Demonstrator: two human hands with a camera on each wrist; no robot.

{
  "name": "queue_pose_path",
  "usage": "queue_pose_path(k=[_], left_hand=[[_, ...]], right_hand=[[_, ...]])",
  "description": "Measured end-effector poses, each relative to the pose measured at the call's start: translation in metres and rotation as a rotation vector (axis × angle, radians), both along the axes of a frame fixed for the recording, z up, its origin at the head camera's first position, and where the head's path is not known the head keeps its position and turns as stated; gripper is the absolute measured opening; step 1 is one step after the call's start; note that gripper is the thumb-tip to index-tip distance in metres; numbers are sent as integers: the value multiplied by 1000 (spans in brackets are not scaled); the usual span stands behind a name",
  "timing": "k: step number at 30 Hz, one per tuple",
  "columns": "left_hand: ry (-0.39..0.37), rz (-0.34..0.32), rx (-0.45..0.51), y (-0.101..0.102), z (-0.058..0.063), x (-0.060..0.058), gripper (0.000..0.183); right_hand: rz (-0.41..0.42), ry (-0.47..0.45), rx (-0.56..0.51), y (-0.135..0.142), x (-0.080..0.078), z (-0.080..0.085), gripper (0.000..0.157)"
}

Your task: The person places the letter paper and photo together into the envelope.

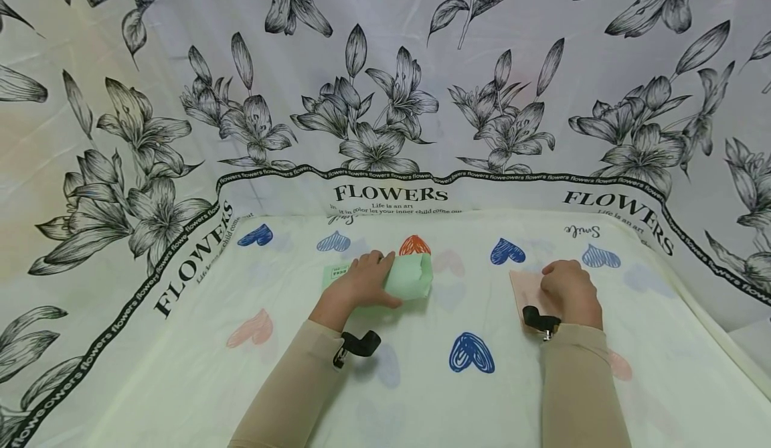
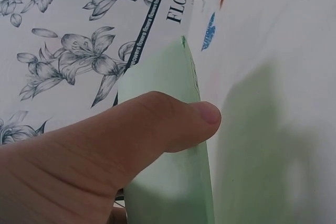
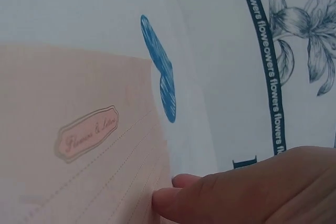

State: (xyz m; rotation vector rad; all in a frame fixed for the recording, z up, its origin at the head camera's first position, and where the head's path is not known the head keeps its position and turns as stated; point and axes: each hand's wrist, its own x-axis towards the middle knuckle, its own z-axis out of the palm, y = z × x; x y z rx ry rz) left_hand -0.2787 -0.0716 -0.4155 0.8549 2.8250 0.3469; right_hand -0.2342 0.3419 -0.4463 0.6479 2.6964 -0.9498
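Observation:
My left hand holds a pale green envelope a little above the bed-like cloth surface. Across the envelope lies the thumb in the left wrist view, while the fingers are mostly hidden. The envelope's right end looks bulged open, and small dark print shows near its left end. Further right, my right hand pinches the edge of a pink sheet of letter paper. Dotted lines and a "Flowers & Letters" label are printed on that sheet in the right wrist view.
A pale cloth printed with blue, red and pink hearts covers the surface. Behind it hangs a white curtain with black line-drawn lilies and "FLOWERS" lettering. Small black wrist cameras are strapped on both sleeves.

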Motion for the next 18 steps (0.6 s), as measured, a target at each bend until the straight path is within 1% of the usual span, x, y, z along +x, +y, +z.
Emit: queue_pose_path(k=[12, 18], left_hand=[[-4, 5, 3, 0, 0, 1, 107], [-7, 7, 5, 0, 0, 1, 108]], right_hand=[[-2, 3, -10, 2, 0, -3, 41], [-7, 9, -17, 1, 1, -1, 39]])
